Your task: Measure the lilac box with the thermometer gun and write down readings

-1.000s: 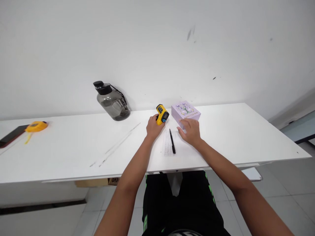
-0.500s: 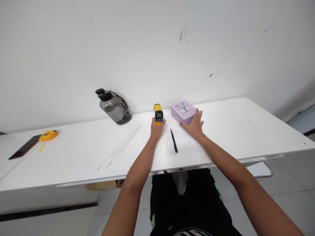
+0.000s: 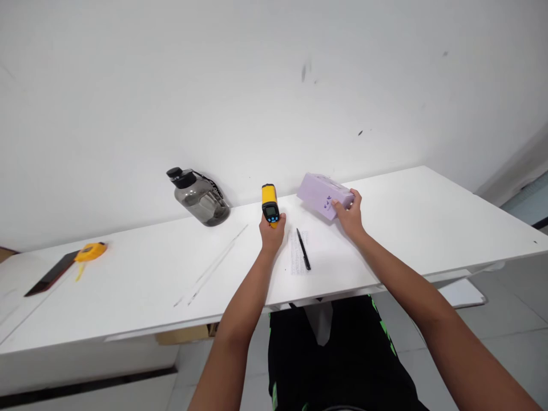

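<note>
Fingers [image 3: 356, 197] of the right hand [image 3: 351, 222] pinch one end of a tilted box [image 3: 319, 195]

From where I stand, the lilac box is towards the back of the desk [image 3: 411, 228], near the wall [image 3: 240, 103], tipped so that its near side is in full view. The right thumb presses on that side and the other fingers reach round the end. I cannot tell whether a lower edge touches the desk.

It looks like stiff card, probably light unless packed full, with smooth faces that may slip and corners that could dent. Holding one end leaves the other to droop; a hold nearer the middle, across two opposite sides, would be steadier.

The left hand [image 3: 272, 235] wraps the handle of a yellow thermometer [image 3: 269, 195], fingers curled in. Its shell seems hard plastic, so the handle should bear a firm hold. Nearer the front edge, a pen [image 3: 303, 250] lies on a sheet of paper [image 3: 296, 264].
</note>
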A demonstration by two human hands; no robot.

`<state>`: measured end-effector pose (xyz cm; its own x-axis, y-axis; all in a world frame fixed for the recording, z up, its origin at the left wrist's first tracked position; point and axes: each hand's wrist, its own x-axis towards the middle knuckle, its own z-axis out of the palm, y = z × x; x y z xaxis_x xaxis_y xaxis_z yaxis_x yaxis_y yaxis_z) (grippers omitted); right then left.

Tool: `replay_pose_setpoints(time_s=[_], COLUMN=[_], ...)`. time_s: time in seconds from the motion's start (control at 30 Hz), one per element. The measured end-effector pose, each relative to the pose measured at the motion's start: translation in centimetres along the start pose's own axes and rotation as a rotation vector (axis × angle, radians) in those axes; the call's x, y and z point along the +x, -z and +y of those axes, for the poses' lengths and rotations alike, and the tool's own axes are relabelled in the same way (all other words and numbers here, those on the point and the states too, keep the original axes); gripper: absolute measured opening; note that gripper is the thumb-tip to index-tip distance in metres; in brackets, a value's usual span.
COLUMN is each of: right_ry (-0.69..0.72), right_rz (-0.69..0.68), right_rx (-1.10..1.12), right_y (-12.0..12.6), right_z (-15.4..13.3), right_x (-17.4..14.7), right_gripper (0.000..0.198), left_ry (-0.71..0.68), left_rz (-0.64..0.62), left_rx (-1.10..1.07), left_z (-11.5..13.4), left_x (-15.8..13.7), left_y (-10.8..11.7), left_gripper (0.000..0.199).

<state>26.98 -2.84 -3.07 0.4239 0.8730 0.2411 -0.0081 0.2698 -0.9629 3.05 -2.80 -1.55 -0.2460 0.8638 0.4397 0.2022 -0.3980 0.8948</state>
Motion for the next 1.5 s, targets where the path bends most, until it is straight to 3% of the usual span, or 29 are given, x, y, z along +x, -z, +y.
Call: replay_pose_setpoints(time_s=[0.1,0.23,0.47,0.83,1.13,1.5], right_ry=[-0.180,-0.297,-0.364,-0.390,-0.350,-0.397], right_rz=[0.037,-0.082,-0.202,-0.524,-0.487,-0.489], right_rx=[0.313,0.627,0.738,0.628,0.599,0.546], right_y=[0.1,-0.2,-0.8,-1.9,-1.4,-1.2], right_z=[-0.7,-3.1,-4.2,-4.5,-4.4,-4.7], right_x=[0.5,-0.3,-1.9,-4.5,-3.8,-3.7], right_gripper=[0.064,0.057,0.062,0.068,0.062,0.061], left_ry=[-0.043,-0.010,0.282,0.353,0.345,0.389], left_rz=[-0.062,-0.228,-0.492,-0.410,-0.430,-0.424], left_rx=[-0.200,-0.436,-0.586,-0.698,-0.693,-0.620], left_z=[1.5,3.6,4.6,5.3,4.3,4.3], left_x=[-0.6,-1.4,-2.7,-3.2,-3.2,-2.4], left_y=[-0.3,-0.8,-1.6,-2.3,-2.4,-1.9], left_gripper=[0.030,0.034,0.048,0.055,0.051,0.057])
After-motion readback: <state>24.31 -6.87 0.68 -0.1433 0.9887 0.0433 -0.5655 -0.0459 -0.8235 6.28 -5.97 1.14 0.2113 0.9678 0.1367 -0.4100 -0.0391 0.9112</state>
